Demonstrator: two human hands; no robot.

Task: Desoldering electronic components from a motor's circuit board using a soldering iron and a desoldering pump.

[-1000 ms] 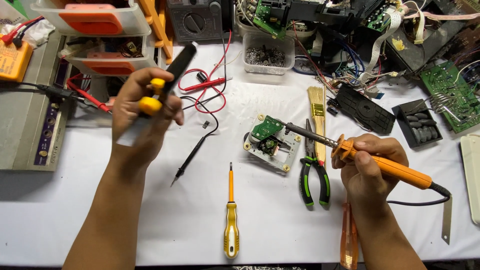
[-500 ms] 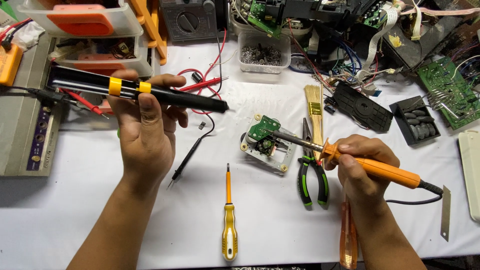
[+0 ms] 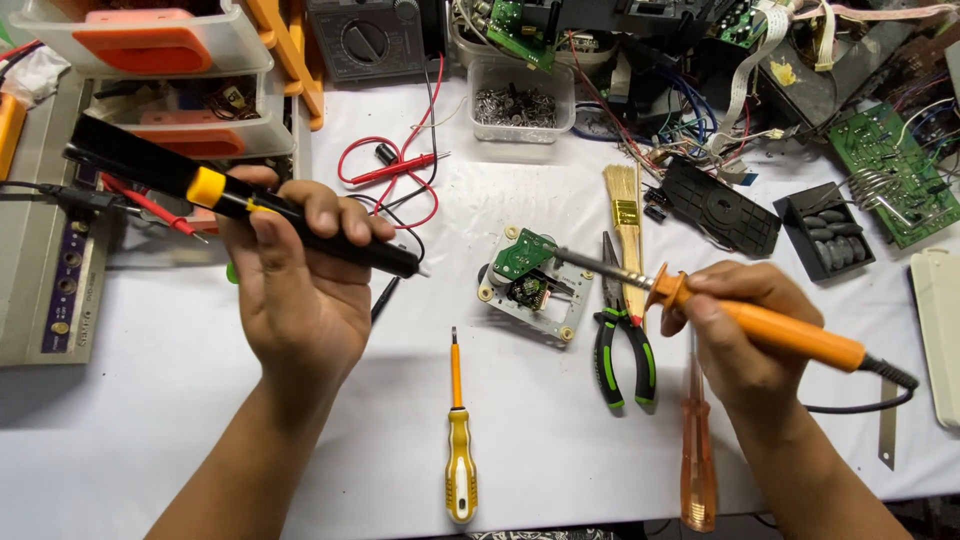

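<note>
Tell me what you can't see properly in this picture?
All in the head view:
- Soldering iron: its tip meets the small green board, but the joint is too small to see.
- Black tool in the left hand: the fingers hide its middle.
- Right hand: its palm is turned away.
- Orange screwdriver: its top is behind the right hand.
- Cream box: cut off by the right edge.

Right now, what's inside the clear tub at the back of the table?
The clear tub holds a heap of small dark metal bits, maybe screws. They are too small to tell apart, and the pile hides whatever lies at the bottom.
</note>
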